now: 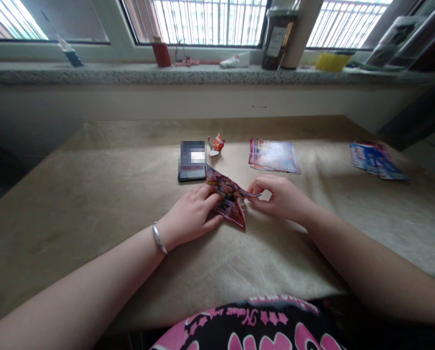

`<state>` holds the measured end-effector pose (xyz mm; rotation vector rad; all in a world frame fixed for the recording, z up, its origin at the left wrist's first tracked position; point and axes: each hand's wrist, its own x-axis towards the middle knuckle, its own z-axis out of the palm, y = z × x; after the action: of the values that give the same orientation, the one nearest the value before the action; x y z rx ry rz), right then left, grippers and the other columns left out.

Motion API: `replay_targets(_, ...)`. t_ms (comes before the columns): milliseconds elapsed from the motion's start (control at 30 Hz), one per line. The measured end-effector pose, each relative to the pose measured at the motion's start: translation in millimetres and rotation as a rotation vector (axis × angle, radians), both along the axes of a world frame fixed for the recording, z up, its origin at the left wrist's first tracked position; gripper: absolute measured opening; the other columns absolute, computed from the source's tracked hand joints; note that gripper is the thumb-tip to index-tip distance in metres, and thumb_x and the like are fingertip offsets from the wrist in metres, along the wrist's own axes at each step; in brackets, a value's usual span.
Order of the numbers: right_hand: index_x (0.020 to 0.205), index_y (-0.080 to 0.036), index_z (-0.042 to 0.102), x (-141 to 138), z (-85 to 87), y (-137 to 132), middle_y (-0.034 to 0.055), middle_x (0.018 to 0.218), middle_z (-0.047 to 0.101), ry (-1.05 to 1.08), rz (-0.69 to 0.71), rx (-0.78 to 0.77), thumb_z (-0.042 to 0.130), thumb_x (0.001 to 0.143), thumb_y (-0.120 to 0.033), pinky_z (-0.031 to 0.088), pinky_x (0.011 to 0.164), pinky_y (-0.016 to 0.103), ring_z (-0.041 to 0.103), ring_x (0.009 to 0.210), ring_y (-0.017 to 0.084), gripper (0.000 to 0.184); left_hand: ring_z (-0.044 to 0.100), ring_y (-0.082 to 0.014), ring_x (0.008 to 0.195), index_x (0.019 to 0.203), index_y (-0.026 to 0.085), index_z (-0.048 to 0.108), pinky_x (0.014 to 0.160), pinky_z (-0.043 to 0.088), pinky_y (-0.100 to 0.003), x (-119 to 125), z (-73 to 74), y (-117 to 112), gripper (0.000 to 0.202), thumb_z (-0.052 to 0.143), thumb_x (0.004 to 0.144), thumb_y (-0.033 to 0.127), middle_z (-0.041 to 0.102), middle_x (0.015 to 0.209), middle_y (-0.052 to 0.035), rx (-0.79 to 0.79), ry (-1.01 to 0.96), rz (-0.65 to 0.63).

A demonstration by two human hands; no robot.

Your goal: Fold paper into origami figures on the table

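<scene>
A dark red printed paper sheet point(229, 192) with colourful pictures lies on the table in front of me, its right side bent up. My left hand point(193, 209) holds the sheet's left part against the table, fingers on top and thumb at the lower edge. Between thumb and index finger, my right hand point(272, 197) pinches the raised right corner. Just behind the sheet are a phone point(191, 163) with a blurred screen and a small red-orange folded paper piece point(216, 145).
A stack of printed square sheets point(275, 155) lies behind my right hand. Farther right, blue printed papers point(378, 160) are fanned out on the table point(93, 194). On the stone windowsill point(122, 74) stand a red container point(161, 53), a dark jar point(277, 41) and a yellow item point(333, 61).
</scene>
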<state>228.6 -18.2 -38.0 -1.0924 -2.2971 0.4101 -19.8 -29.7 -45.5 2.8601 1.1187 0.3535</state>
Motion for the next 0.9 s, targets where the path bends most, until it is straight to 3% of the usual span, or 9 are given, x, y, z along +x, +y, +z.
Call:
replay_targets(167, 0.072, -0.018, 0.06, -0.1, -0.4, -0.8, 0.0018, 0.071, 0.062, -0.034, -0.042, -0.041, 0.059, 0.075, -0.024, 0.039, 0.058, 0.023, 0.054, 0.063, 0.012, 0.007, 0.054, -0.027, 0.104, 0.102, 0.013, 0.055, 0.091, 0.047, -0.042, -0.1, 1.4, 2.5, 0.027, 0.052, 0.084, 0.034, 0.057, 0.108, -0.0132, 0.08, 0.008, 0.019)
replay_targets(300, 0.072, -0.018, 0.058, -2.5, -0.2, -1.3, 0.0019, 0.073, 0.063, -0.02, 0.03, -0.04, 0.058, 0.075, -0.021, 0.041, 0.061, 0.023, 0.055, 0.066, 0.013, 0.005, 0.056, -0.0258, 0.096, 0.102, 0.012, 0.051, 0.088, 0.049, -0.042, -0.4, -0.7, 3.6, 0.028, 0.057, 0.08, 0.028, 0.058, 0.104, -0.0135, 0.129, -0.069, 0.046)
replay_targets(433, 0.07, -0.019, 0.054, -6.3, 1.9, -2.6, 0.0027, 0.084, 0.066, 0.045, 0.106, -0.083, 0.056, 0.074, -0.014, 0.043, 0.064, 0.023, 0.058, 0.071, 0.012, 0.007, 0.055, -0.0232, 0.096, 0.12, 0.013, 0.038, 0.085, 0.051, -0.04, -1.4, -4.8, 4.4, 0.048, 0.059, 0.076, 0.019, 0.053, 0.109, -0.0121, 0.126, -0.198, 0.06)
replay_targets(567, 0.068, -0.018, 0.052, -8.4, 3.9, -3.5, 0.003, 0.085, 0.067, 0.073, 0.112, -0.126, 0.056, 0.074, -0.013, 0.044, 0.061, 0.022, 0.058, 0.069, 0.011, 0.009, 0.049, -0.026, 0.109, 0.132, 0.015, 0.028, 0.09, 0.05, -0.04, -3.0, -6.2, 3.0, 0.071, 0.065, 0.071, 0.016, 0.038, 0.122, -0.0146, 0.242, -0.297, 0.081)
replay_targets(700, 0.072, -0.018, 0.055, -8.3, 3.9, -3.8, 0.0031, 0.085, 0.067, 0.077, 0.13, -0.144, 0.056, 0.075, -0.014, 0.045, 0.061, 0.022, 0.057, 0.068, 0.011, 0.006, 0.042, -0.0289, 0.119, 0.129, 0.023, 0.04, 0.103, 0.041, -0.046, -2.9, -1.7, 0.6, 0.062, 0.067, 0.073, 0.022, 0.035, 0.129, -0.0113, 0.378, -0.221, 0.091)
replay_targets(900, 0.082, -0.018, 0.061, -8.4, 5.0, -6.6, 0.0034, 0.085, 0.068, 0.109, 0.155, -0.133, 0.057, 0.078, -0.017, 0.047, 0.066, 0.022, 0.06, 0.074, 0.011, 0.006, 0.026, -0.0302, 0.135, 0.135, 0.02, 0.033, 0.114, 0.021, -0.053, -2.4, 1.9, 0.2, 0.063, 0.061, 0.082, 0.04, 0.042, 0.137, -0.0102, 0.39, -0.154, 0.039)
